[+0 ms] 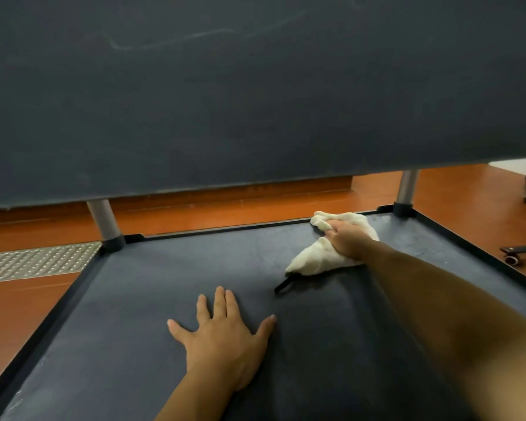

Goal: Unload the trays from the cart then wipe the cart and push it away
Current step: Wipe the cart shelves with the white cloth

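Evidently no trays are on this cart shelf [164, 268]: right hand [348, 240] grips a white cloth [316, 256] wiping it, left hand [222, 338] flat; pushing remains.

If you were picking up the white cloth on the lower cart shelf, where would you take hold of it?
Probably at the bunched middle of the white cloth, from above, as the right hand does: it lies crumpled and flat on the shelf, and the black loop is thin.
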`<state>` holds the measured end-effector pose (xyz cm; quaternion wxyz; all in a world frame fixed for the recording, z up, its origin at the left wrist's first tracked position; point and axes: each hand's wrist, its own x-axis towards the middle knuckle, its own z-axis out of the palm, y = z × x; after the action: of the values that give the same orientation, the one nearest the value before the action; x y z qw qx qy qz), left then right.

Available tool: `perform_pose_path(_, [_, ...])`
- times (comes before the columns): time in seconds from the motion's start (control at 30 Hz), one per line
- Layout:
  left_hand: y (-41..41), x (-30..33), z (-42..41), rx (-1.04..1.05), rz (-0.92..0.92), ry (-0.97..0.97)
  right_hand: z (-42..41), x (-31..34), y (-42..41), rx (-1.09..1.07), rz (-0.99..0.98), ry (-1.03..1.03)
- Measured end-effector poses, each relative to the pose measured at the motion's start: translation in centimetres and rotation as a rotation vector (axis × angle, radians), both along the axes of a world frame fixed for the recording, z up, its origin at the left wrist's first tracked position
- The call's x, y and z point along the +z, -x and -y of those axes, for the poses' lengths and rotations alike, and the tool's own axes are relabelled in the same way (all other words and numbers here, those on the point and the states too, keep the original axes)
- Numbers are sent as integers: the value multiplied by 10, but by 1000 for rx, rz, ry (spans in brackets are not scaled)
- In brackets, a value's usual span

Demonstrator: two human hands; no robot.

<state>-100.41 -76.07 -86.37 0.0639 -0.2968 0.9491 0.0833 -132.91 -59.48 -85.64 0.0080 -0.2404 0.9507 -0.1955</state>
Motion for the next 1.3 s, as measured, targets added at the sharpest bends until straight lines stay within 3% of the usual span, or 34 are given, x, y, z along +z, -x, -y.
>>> perform_pose_path(0.2, [0,1,6,-17,-36,14,-2,3,-34,22,-9,-118])
perform_pose_path(0.4, [-1,0,20,-28,-57,0,-19,18,-143,349,-31,-284])
perform_pose_path(0.57, [-4,-2,26,-35,-59,24,-90,10,-230,564,115,-205])
perform_pose_path(0.73, [-7,-3,27,-50,-40,29,-176,29,-236,272,240,-162])
perform_pose_path(0.93, [-7,-5,17,-37,-23,41,-263,14,-173,-219,104,-255])
perform_pose_path(1.07, [-6,-5,7,-37,-21,48,-217,22,-198,-204,145,-358])
perform_pose_path(1.2, [-7,-5,8,-39,-18,42,-116,28,-264,31,233,-333])
perform_pose_path(1.3, [-10,-7,10,-54,-27,28,-39,11,-301,318,166,-290])
